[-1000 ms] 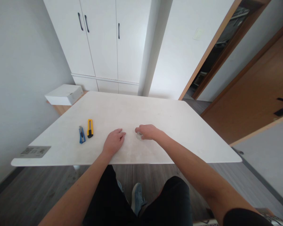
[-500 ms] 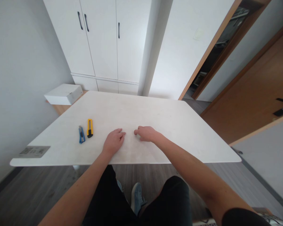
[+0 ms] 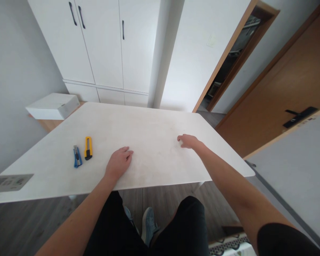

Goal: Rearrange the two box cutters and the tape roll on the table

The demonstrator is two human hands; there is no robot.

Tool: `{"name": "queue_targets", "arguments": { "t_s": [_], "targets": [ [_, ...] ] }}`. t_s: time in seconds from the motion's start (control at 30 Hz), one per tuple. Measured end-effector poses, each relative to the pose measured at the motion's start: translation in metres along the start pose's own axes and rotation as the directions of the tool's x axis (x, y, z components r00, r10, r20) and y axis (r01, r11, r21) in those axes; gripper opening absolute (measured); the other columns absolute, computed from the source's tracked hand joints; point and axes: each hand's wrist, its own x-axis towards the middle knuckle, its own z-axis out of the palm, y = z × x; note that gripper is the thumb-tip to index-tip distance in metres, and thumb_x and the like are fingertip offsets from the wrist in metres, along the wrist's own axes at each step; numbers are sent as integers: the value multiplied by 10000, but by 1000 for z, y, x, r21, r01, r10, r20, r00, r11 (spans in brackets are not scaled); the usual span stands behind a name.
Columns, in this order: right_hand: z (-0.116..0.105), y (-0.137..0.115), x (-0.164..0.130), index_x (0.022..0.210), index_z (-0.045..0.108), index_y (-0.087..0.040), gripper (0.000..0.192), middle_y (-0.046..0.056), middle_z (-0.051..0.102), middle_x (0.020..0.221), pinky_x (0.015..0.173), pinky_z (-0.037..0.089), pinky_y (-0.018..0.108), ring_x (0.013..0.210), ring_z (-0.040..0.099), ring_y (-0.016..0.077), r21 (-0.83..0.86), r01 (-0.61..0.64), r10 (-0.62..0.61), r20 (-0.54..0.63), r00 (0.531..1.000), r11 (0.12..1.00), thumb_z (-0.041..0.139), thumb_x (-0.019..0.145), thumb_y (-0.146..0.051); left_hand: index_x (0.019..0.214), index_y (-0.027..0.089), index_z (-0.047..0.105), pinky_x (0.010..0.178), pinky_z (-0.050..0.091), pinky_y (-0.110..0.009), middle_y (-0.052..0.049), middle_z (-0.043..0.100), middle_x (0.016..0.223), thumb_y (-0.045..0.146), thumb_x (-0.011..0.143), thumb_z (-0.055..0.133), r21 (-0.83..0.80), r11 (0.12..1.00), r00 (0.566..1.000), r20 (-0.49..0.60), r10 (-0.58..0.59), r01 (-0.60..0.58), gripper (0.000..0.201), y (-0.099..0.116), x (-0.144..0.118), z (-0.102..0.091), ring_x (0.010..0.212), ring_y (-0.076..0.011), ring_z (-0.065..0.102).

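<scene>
A white wardrobe [image 3: 101, 42] with dark handles is seen against the far wall, and a brown wooden door [image 3: 279, 92] is seen at the right, standing open beside a doorway. A large white table [image 3: 149, 124] fills the middle of the view, its near edge running across in front of the person's black-clad legs. A white box [image 3: 53, 106] is set on a low wooden surface beyond the table's far left corner. A grey printed label [image 3: 9, 182] lies flat on the table's near left corner.

The left hand [image 3: 118, 163] is laid palm down on the tabletop near the front edge, the fingers held together and extended flat, nothing gripped. The right hand [image 3: 188, 141] is placed farther out and to the right, well apart from the left, knuckles up and fingers curled down over a small pale object [image 3: 180, 142]. Only a sliver of that object is visible at the fingertips on the hand's left side; it rests on the table surface under the hand, right of centre. Whether the fingers are clamped on it or merely cover it cannot be told.

A yellow utility knife [image 3: 88, 148] lies on the table to the left of the left hand, lengthwise away from the viewer. A smaller blue utility knife [image 3: 76, 156] lies just beside it on its left, roughly parallel, the two apart.
</scene>
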Motion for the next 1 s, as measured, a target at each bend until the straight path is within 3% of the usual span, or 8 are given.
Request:
{"name": "queue_targets", "arguments": {
  "t_s": [0.13,0.37,0.57,0.67,0.73,0.8,0.9,1.0],
  "targets": [
    [8,20,8,1267,585,-282,473,91,592,1270,666,447,280,1039,625,255,34,-69,68,36,997,997,664,801,-265,1060,166,762,1070,456,-406,-132,689,1230,299,933,397,14,1000,1000,0,3,-3,409,1,0,-2,1165,-257,627],
    [15,18,17,1248,606,-275,500,92,619,1251,690,459,300,1018,635,269,82,-24,20,46,999,996,697,756,-259,1076,163,758,1070,454,-411,-137,679,1248,305,937,400,14,1000,1000,5,7,-7,409,0,-1,-1,1174,-261,621],
    [9,20,5,1452,391,-260,808,130,542,1359,761,474,320,1120,597,290,109,-89,81,75,994,990,759,735,-324,1059,175,761,1067,459,-407,-128,686,1234,286,933,423,2,1000,1000,-11,0,0,378,-1,-1,0,1162,-255,627],
    [-5,4,-3,1412,426,-204,677,171,535,1333,758,473,335,1094,609,296,64,-129,130,-23,991,990,696,800,-311,1039,199,764,1055,469,-408,-116,697,1213,261,928,442,-2,1000,1000,-14,-17,17,346,3,-1,-2,1154,-247,631],
    [-20,-20,-5,1335,503,-181,485,176,564,1288,774,464,340,1078,614,287,58,-102,110,-155,982,993,600,873,-287,1042,208,761,1061,463,-402,-116,699,1208,234,925,458,-15,1000,1000,-12,-27,27,326,6,-1,-3,1160,-235,628],
    [-38,-58,-4,1256,571,-183,352,151,616,1235,805,450,328,1060,616,259,94,5,19,-260,966,996,529,922,-283,1035,210,760,1062,459,-399,-122,695,1214,212,913,486,-21,999,999,-12,-46,46,300,8,-1,-5,1162,-229,625],
    [-67,-137,-3,1095,666,-192,242,91,701,1108,823,434,284,996,628,208,168,262,-196,-329,924,950,512,931,-281,1029,201,754,1068,448,-399,-137,683,1227,187,895,510,-36,998,998,-14,-57,56,279,10,0,-6,1170,-228,617],
    [-87,-230,2,960,716,-178,230,74,735,1035,813,440,259,958,645,191,212,435,-351,-343,872,875,508,913,-263,969,185,748,1059,446,-427,-144,702,1163,180,886,505,-107,991,997,-2,-76,75,257,10,-1,-4,1149,-250,621]
  ]
}}
